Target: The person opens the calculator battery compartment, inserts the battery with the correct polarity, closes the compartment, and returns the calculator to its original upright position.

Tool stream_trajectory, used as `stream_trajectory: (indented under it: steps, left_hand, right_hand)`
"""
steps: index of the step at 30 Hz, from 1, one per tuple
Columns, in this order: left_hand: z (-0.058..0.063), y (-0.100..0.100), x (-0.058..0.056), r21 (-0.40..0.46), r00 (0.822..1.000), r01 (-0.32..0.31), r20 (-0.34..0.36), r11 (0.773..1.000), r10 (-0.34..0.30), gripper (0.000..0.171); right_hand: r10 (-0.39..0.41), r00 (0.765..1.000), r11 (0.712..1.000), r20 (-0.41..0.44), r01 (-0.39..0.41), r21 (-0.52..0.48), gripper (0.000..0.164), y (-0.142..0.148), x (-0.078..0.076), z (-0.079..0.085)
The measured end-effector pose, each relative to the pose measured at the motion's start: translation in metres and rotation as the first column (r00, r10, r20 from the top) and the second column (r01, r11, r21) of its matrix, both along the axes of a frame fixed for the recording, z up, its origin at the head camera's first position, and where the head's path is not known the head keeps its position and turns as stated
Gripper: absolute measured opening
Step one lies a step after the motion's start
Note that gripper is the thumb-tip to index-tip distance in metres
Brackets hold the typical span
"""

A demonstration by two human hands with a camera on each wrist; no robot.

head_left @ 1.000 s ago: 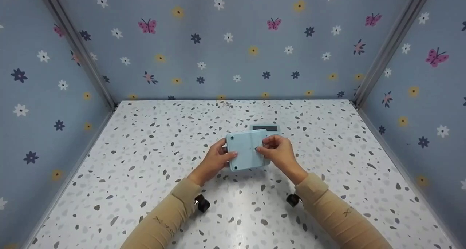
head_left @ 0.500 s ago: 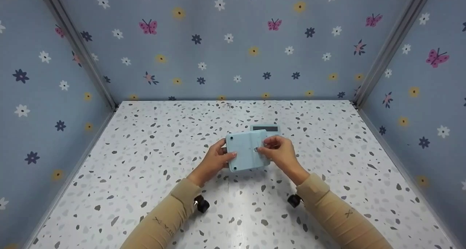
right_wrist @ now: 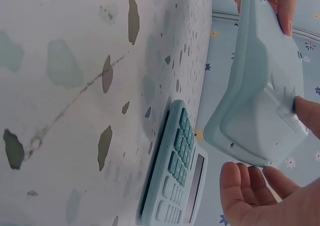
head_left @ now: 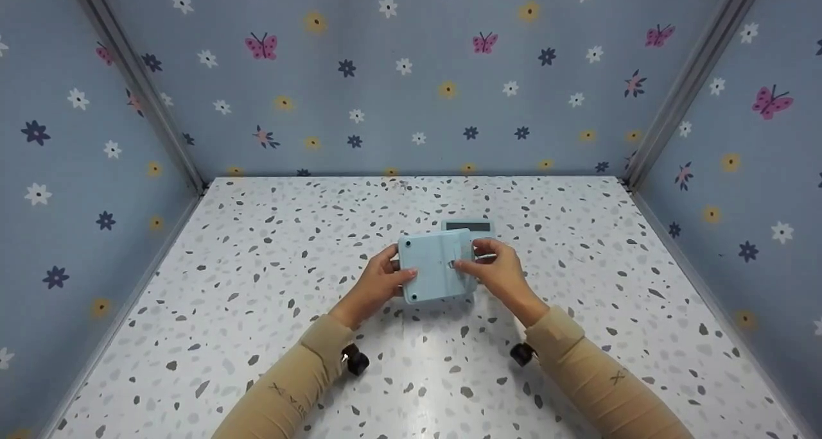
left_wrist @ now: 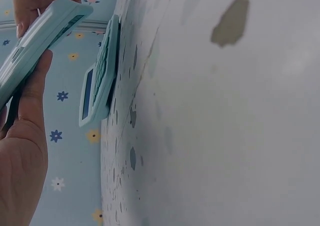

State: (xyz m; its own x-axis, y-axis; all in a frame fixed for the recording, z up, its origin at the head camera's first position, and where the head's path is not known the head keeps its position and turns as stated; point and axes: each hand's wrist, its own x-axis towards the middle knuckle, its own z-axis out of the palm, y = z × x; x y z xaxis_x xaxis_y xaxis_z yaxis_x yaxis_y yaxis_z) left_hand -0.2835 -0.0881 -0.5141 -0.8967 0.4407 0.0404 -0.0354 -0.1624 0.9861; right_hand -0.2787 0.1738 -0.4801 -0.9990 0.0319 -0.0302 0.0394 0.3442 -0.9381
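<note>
A light blue calculator [head_left: 431, 267] is held back side up over the table, showing dark round feet and a small latch on its cover. My left hand [head_left: 376, 282] grips its left edge, thumb on the back and fingers beneath. My right hand [head_left: 499, 272] has its thumb on the cover by the latch, its curled fingers at the opposite edge. In the right wrist view the fingertips [right_wrist: 247, 173] sit right at the edge of the held calculator [right_wrist: 260, 111]. Its keys face away. A second light blue calculator [right_wrist: 175, 176] lies keys up on the table, partly hidden in the head view.
The white speckled table [head_left: 270, 362] is enclosed by blue walls [head_left: 411, 47] with flowers and butterflies, at the back and both sides. Small black devices [head_left: 356, 361] hang at both wrists under the beige sleeves [head_left: 289, 381].
My right thumb has shifted slightly right on the cover, baring the latch. The right fingers have moved outward from the edge. The left hand and the calculator stay nearly still.
</note>
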Motion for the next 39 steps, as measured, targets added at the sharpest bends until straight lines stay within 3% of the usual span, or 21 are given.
stream_trajectory:
  steps: [7,15,25,35,39]
  left_hand:
    - [-0.0005,-0.0015,0.0013,0.006,1.000,0.009,0.000,1.000,-0.009,0.063]
    - [0.0009,-0.0016,0.0011,-0.009,1.000,0.007,-0.006,1.000,-0.007,0.064]
    - [0.0002,-0.0030,0.0027,-0.019,1.000,0.001,-0.013,1.000,-0.001,0.064]
    - [0.0044,-0.0021,0.0011,-0.099,0.998,-0.035,-0.062,0.994,0.029,0.065]
    - [0.0056,-0.0012,0.0026,-0.152,0.994,-0.057,-0.101,0.987,0.041,0.064]
  right_hand:
    - [0.029,0.999,1.000,0.025,-0.029,-0.012,0.069,0.0009,0.0004,-0.0008]
    - [0.020,0.999,1.000,0.027,-0.021,0.015,0.058,-0.0007,-0.0003,0.0012]
    - [0.015,1.000,1.000,0.017,-0.015,0.020,0.058,-0.0013,-0.0012,0.0032]
    - [0.042,0.999,0.999,-0.003,-0.042,-0.010,0.058,0.0012,0.0001,0.0015]
    - [0.058,0.998,0.998,-0.012,-0.057,0.031,0.060,0.0026,0.0001,0.0022]
